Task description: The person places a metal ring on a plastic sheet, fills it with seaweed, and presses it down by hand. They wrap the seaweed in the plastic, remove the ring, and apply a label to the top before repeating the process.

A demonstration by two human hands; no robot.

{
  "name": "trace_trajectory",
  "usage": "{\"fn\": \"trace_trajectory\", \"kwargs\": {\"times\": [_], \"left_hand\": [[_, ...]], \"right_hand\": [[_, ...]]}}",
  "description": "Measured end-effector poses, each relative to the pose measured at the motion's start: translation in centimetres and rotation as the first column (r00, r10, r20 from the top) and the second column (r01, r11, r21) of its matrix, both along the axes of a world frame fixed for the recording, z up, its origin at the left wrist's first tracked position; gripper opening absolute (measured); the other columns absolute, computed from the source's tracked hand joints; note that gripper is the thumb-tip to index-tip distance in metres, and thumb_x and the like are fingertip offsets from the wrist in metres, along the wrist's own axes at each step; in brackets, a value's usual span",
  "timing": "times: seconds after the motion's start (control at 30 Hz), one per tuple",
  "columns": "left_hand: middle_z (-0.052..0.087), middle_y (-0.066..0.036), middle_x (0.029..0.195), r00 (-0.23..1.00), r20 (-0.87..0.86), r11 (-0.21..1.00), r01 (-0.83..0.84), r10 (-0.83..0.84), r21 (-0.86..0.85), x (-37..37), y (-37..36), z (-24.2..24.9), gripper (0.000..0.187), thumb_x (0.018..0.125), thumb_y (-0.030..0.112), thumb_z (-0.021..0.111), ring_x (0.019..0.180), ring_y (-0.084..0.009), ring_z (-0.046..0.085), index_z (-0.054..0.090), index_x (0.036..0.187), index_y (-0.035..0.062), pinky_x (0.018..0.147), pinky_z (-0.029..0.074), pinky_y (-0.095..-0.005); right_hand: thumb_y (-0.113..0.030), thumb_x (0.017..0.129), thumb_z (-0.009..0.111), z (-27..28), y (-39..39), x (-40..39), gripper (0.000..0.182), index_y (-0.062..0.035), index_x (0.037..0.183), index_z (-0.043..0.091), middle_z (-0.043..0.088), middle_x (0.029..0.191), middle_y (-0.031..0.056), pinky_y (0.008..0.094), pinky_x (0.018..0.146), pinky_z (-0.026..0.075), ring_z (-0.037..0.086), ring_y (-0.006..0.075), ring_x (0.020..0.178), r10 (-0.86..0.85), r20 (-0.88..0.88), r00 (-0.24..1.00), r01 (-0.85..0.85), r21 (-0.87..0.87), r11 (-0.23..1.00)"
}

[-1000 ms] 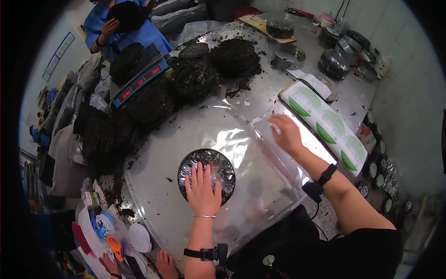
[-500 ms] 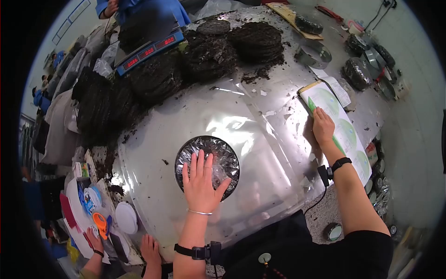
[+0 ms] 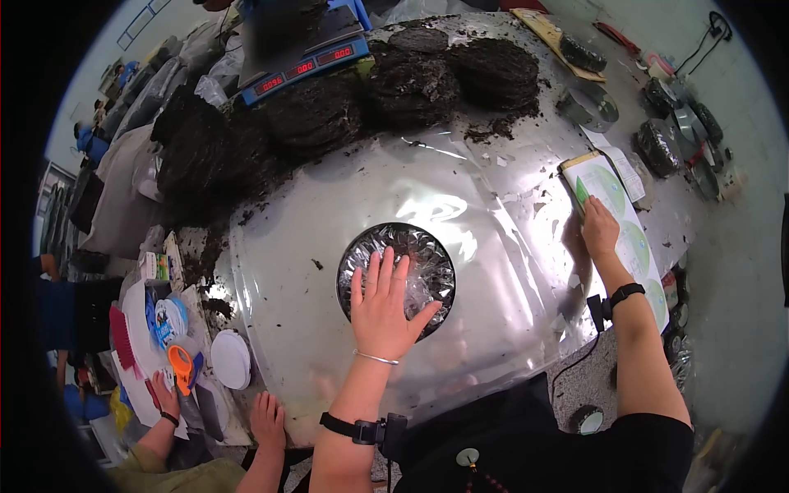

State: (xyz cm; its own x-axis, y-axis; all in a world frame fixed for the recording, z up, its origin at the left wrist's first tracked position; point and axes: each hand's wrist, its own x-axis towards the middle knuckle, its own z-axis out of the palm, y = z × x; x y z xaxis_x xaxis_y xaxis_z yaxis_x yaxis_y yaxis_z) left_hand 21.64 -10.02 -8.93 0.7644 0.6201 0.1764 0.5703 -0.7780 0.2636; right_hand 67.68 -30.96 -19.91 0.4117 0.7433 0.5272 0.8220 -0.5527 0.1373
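Observation:
My left hand (image 3: pixel 383 306) lies flat with fingers spread on a round, dark disc wrapped in crinkled clear plastic (image 3: pixel 423 283). The disc sits inside a dark ring on the plastic-covered table. Over at the right, my right hand (image 3: pixel 602 228) has its fingers closed at the left edge of a stack of label sheets (image 3: pixel 612 191) printed with green and white circles. A green label corner shows by its fingertips; the rest of the grip is hidden.
Dark layered stacks (image 3: pixel 411 86) line the table's back beside a blue digital scale (image 3: pixel 308 67). A metal ring (image 3: pixel 588 105) and wrapped discs (image 3: pixel 657 148) lie at right. Another person's hands (image 3: pixel 267 419) are at lower left, near orange-handled scissors (image 3: pixel 180 366) and white lids (image 3: pixel 231 359).
The view has shifted, so everything appears further right or lower. My left hand stays on the wrapped disc and my right hand stays at the label sheets' edge.

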Motion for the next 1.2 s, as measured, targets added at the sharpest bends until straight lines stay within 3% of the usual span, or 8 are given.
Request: {"fn": "trace_trajectory", "kwargs": {"times": [0.23, 0.33, 0.5, 0.53, 0.63, 0.87, 0.93, 1.2], "left_hand": [[0.044, -0.014, 0.158, 1.000, 0.010, 1.000, -0.015, 0.016, -0.027, -0.3, 0.1, -0.6, 0.080, 0.089, 0.060, 0.065, 0.149, -0.0302, 0.035, 0.049, 0.149, 0.0096, 0.123, 0.019, -0.0482], [0.044, -0.014, 0.158, 0.999, 0.049, 1.000, -0.016, 0.017, -0.019, -0.5, 0.2, -1.5, 0.078, 0.090, 0.059, 0.064, 0.149, -0.0288, 0.035, 0.049, 0.149, 0.0099, 0.124, 0.018, -0.0470], [0.045, -0.013, 0.157, 0.997, 0.072, 0.999, -0.027, 0.030, -0.038, -0.4, 0.3, -1.4, 0.069, 0.091, 0.050, 0.067, 0.148, -0.0288, 0.037, 0.054, 0.144, 0.0083, 0.123, 0.022, -0.0482], [0.048, -0.013, 0.155, 0.996, 0.082, 0.999, -0.029, 0.032, -0.030, -0.3, 0.2, -1.5, 0.066, 0.091, 0.047, 0.067, 0.147, -0.0286, 0.039, 0.055, 0.143, 0.0085, 0.123, 0.023, -0.0482], [0.059, -0.010, 0.142, 0.962, 0.233, 0.954, -0.072, 0.144, -0.290, -0.1, 0.2, -1.5, 0.051, 0.092, 0.036, 0.065, 0.139, -0.0261, 0.048, 0.061, 0.136, 0.0105, 0.120, 0.029, -0.0464], [0.064, -0.008, 0.135, 0.699, 0.519, 0.450, 0.306, 0.492, -0.839, 0.4, 0.1, -1.3, 0.043, 0.095, 0.032, 0.059, 0.134, -0.0256, 0.052, 0.062, 0.132, 0.0098, 0.117, 0.035, -0.0415], [0.062, -0.010, 0.137, 0.945, 0.304, 0.917, 0.009, 0.123, -0.398, 0.2, 1.3, -0.8, 0.046, 0.095, 0.034, 0.060, 0.134, -0.0258, 0.051, 0.061, 0.133, 0.0084, 0.117, 0.035, -0.0421], [0.059, -0.022, 0.133, 0.944, 0.089, 0.923, 0.329, -0.317, -0.202, -7.8, 2.3, 1.0, 0.067, 0.086, 0.042, 0.072, 0.131, -0.0410, 0.049, 0.057, 0.130, -0.0061, 0.121, 0.029, -0.0489]], "right_hand": [[-0.035, 0.102, 0.056, 1.1, -15.2, 22.3, 0.037, -0.0018, 0.099, 0.073, 0.074, 0.086, 0.0177, 0.0457, 0.070, 0.056, 0.071, 0.0348, 0.078, -0.503, -0.250, 0.827, 0.546, 0.150, 0.824], [-0.040, 0.105, 0.054, 6.0, -27.5, 33.5, 0.040, -0.0048, 0.115, 0.070, 0.070, 0.089, 0.0094, 0.0352, 0.056, 0.056, 0.067, 0.0203, 0.072, -0.117, -0.940, 0.320, 0.770, 0.186, 0.610], [-0.037, 0.111, 0.039, 13.9, -2.2, -6.8, 0.059, -0.0015, 0.157, 0.033, 0.042, 0.156, 0.0176, 0.0470, 0.114, 0.042, 0.037, 0.0353, 0.147, 0.544, -0.780, 0.311, 0.289, 0.622, 0.727], [-0.035, 0.112, 0.036, 10.2, -1.2, -10.0, 0.056, 0.0040, 0.152, 0.039, 0.034, 0.162, 0.0171, 0.0447, 0.120, 0.035, 0.041, 0.0339, 0.145, 0.277, -0.864, 0.421, -0.091, 0.263, 0.960], [-0.010, 0.083, 0.074, 14.2, 8.8, -29.5, 0.080, -0.0112, 0.156, 0.041, 0.025, 0.165, 0.0226, 0.0462, 0.123, 0.029, 0.024, 0.0457, 0.152, 0.504, -0.705, 0.499, -0.627, 0.108, 0.771], [-0.040, 0.094, 0.065, 16.9, 11.9, -31.4, 0.076, -0.0015, 0.154, 0.039, 0.035, 0.159, 0.0261, 0.0491, 0.121, 0.032, 0.029, 0.0399, 0.151, 0.378, -0.724, 0.577, -0.732, -0.255, 0.631], [-0.041, 0.096, 0.063, 19.3, 13.9, -29.5, 0.075, 0.0001, 0.153, 0.039, 0.037, 0.158, 0.0267, 0.0500, 0.122, 0.029, 0.031, 0.0394, 0.151, 0.426, -0.797, 0.428, -0.864, -0.223, 0.450], [-0.031, 0.102, 0.049, 11.4, 20.3, -30.9, 0.064, -0.0059, 0.158, 0.033, 0.035, 0.163, 0.0143, 0.0481, 0.126, 0.018, 0.030, 0.0300, 0.152, 0.612, -0.581, 0.537, -0.814, -0.166, 0.557]]}}
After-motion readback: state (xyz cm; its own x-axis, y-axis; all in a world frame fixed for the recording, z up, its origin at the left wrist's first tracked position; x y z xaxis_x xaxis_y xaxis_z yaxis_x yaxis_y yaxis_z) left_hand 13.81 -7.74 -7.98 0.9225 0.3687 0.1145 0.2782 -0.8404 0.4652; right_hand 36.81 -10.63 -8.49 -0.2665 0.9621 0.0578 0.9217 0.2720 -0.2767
